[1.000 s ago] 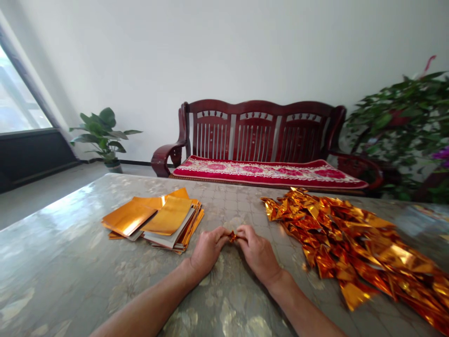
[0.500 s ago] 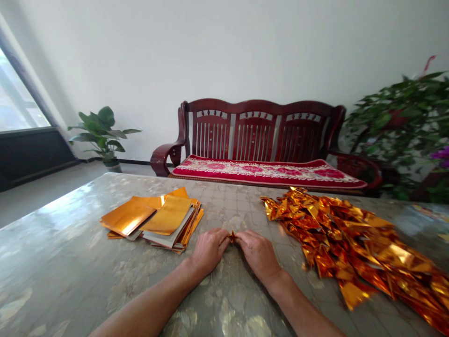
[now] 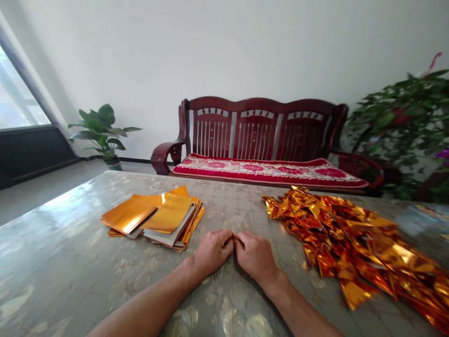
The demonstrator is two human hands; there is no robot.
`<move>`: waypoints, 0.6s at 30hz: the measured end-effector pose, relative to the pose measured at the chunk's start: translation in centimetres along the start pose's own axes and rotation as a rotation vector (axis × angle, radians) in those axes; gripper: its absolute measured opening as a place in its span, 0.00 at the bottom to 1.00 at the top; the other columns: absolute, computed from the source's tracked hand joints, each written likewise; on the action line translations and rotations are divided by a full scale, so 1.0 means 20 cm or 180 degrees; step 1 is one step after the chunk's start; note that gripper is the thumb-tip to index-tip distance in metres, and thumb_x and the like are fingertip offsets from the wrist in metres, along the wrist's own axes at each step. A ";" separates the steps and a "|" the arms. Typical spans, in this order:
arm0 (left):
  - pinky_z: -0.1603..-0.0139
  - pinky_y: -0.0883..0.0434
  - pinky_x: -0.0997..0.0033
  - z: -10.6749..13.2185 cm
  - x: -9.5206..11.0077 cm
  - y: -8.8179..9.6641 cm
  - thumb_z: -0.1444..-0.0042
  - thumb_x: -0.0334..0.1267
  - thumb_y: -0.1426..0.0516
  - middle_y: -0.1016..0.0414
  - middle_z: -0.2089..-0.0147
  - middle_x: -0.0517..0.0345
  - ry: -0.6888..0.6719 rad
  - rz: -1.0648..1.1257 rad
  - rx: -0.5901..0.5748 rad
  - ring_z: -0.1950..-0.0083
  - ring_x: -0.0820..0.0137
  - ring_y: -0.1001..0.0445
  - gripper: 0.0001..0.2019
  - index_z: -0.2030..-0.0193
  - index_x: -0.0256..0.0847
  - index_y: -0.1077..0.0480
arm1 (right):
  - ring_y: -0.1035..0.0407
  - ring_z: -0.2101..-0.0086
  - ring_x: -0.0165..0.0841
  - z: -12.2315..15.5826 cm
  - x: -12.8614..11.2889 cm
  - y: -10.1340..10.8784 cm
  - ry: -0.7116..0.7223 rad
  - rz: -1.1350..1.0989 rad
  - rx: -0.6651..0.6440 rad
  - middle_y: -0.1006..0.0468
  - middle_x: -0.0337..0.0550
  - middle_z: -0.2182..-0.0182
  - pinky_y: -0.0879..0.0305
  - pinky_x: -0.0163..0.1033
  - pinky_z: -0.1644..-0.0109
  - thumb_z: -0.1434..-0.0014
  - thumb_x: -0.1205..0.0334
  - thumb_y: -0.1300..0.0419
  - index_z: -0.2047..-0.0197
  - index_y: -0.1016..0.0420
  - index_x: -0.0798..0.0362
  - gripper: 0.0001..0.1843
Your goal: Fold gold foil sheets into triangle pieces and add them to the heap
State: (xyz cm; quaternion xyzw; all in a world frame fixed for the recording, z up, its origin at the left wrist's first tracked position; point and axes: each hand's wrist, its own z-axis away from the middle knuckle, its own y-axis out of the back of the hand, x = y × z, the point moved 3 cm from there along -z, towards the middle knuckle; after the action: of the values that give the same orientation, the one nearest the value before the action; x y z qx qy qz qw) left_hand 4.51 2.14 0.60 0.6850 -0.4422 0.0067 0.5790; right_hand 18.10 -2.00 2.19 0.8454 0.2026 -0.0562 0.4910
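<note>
Head view: left hand point(image 3: 211, 252) and right hand point(image 3: 257, 255) pinch a small foil piece point(image 3: 233, 237) between fingertips, probably for steadiness; it is mostly hidden. Flat sheets point(image 3: 171, 214) lie left, folded foil pieces point(image 3: 351, 234) right, perhaps to avoid mixing.

Stacked sheets point(image 3: 169, 214) look like paper, smooth, with a metallic gold sheen on top and dull grey matt faces showing between layers; folded pieces point(image 3: 336, 229) are crinkled, mirror-glossy orange foil. Tabletop point(image 3: 87, 271) reads smooth, plastic-like, glossy enough to glare white. Bench point(image 3: 254, 123) is dark polished wood, its seat cover point(image 3: 259, 168) matt cloth; wall point(image 3: 245, 47) smooth and matt.
</note>
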 end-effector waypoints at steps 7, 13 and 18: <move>0.71 0.44 0.75 0.02 0.02 0.00 0.40 0.31 0.46 0.28 0.74 0.62 -0.0255 -0.0179 -0.0074 0.72 0.74 0.31 0.10 0.73 0.41 0.35 | 0.32 0.76 0.30 0.02 -0.02 0.02 0.0279 0.0170 0.0220 0.25 0.40 0.77 0.51 0.38 0.70 0.44 0.72 0.47 0.76 0.31 0.51 0.12; 0.69 0.40 0.75 0.05 0.06 0.00 0.34 0.35 0.49 0.26 0.70 0.59 -0.0643 -0.0547 -0.0246 0.70 0.73 0.29 0.10 0.68 0.41 0.34 | 0.35 0.78 0.29 0.05 -0.06 0.03 0.0492 0.0251 0.0449 0.27 0.40 0.79 0.51 0.39 0.70 0.47 0.75 0.49 0.76 0.32 0.51 0.12; 0.69 0.39 0.75 0.06 0.08 0.00 0.34 0.34 0.50 0.25 0.69 0.59 -0.0614 -0.0679 -0.0356 0.69 0.72 0.28 0.09 0.66 0.42 0.34 | 0.33 0.77 0.30 0.07 -0.06 0.02 0.0438 0.0235 0.0473 0.26 0.40 0.79 0.49 0.38 0.70 0.47 0.77 0.49 0.75 0.31 0.51 0.13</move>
State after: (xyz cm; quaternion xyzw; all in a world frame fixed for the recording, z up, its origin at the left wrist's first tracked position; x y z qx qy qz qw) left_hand 4.89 0.16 0.98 0.6923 -0.4201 -0.1453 0.5685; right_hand 17.38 -3.81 2.16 0.8882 0.1999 0.0053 0.4136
